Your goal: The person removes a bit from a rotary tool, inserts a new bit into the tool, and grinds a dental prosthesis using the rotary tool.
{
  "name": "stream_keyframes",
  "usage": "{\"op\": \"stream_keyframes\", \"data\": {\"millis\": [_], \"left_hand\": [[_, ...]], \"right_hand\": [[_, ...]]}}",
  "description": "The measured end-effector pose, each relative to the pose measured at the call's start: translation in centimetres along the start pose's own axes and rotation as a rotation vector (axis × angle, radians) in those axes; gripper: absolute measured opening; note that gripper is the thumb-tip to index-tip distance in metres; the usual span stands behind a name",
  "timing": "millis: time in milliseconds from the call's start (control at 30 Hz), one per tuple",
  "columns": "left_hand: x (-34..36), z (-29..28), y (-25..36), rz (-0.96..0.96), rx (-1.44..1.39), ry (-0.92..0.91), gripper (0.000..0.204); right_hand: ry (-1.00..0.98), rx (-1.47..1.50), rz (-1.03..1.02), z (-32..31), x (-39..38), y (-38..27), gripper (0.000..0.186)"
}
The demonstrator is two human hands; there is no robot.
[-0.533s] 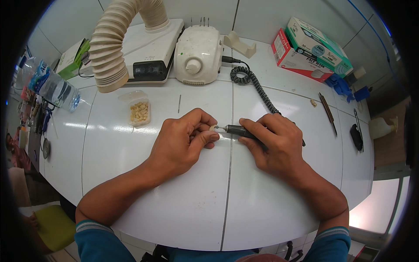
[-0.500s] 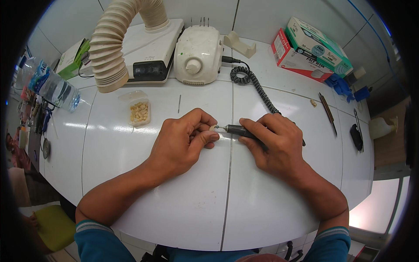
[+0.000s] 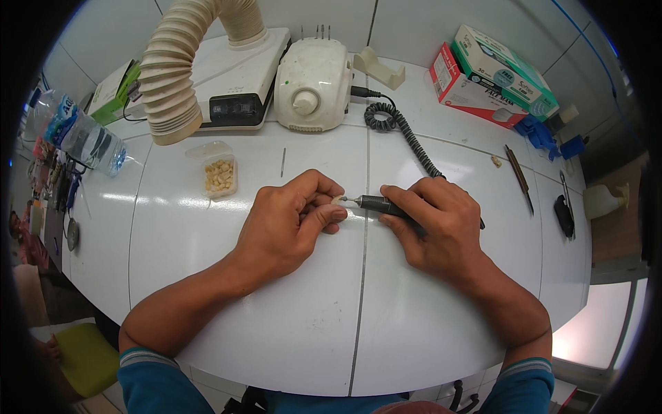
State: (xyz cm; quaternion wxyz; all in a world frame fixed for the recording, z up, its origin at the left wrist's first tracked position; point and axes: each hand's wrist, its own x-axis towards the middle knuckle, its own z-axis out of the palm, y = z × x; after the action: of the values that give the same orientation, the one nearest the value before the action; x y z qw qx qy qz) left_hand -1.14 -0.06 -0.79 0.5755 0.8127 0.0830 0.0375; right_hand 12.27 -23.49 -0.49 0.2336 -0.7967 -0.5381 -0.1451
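1. Head view, centre of the frame: a small pale piece (image 3: 336,201) sat at the fingertips of the left hand, in the gap between the two hands and much nearer the left one.
2. The left hand (image 3: 283,221), left of centre, was closed in a pinch, thumb and curled fingers around the piece, which was mostly hidden by them.
3. The right hand (image 3: 438,224), right of centre, was wrapped around a dark rotary handpiece (image 3: 379,204), thumb and forefinger near its front end.
4. The handpiece's bit (image 3: 349,199) pointed left at the piece, its tip right by it; whether they touched could not be told.
5. A coiled black cord (image 3: 414,145) ran from the right hand up to a white control unit (image 3: 312,86) at the upper middle.
6. Left of the hands, an open clear container (image 3: 235,181) held more pale pieces (image 3: 220,174); a thin metal rod (image 3: 283,162) lay to its right on the white table (image 3: 276,331).
7. A ribbed hose (image 3: 169,90) hung at the upper left, and stacked cartons (image 3: 496,76) stood at the upper right.
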Motion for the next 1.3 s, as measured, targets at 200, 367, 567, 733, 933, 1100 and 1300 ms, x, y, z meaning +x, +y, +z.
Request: {"op": "stream_keyframes", "data": {"millis": [200,367,567,733,933,1100,1300], "left_hand": [[-0.05,-0.04,0.05,0.003,-0.003,-0.011,0.018],[-0.07,-0.05,0.17,-0.007,0.005,-0.008,0.018],[-0.07,-0.05,0.08,0.005,0.022,-0.01,0.018],[-0.07,-0.01,0.2,0.001,0.011,-0.01,0.018],[-0.1,-0.06,0.38,-0.007,0.016,-0.011,0.018],[-0.01,-0.08,0.24,0.007,-0.006,-0.011,0.018],[0.0,-0.01,-0.02,0.006,-0.009,-0.01,0.019]], "right_hand": [[-0.001,-0.005,-0.003,0.1,-0.07,-0.02,0.035],[0.011,0.005,-0.008,0.09,-0.06,0.06,0.034],[-0.004,0.0,0.0,0.05,-0.03,-0.02,0.034],[-0.003,0.002,0.006,0.1,-0.09,-0.03,0.034],[-0.02,0.005,-0.006,-0.21,0.16,-0.14,0.037],[-0.002,0.017,0.006,-0.09,0.05,-0.07,0.034],[0.001,0.025,0.012,-0.05,0.08,-0.13,0.033]]}}
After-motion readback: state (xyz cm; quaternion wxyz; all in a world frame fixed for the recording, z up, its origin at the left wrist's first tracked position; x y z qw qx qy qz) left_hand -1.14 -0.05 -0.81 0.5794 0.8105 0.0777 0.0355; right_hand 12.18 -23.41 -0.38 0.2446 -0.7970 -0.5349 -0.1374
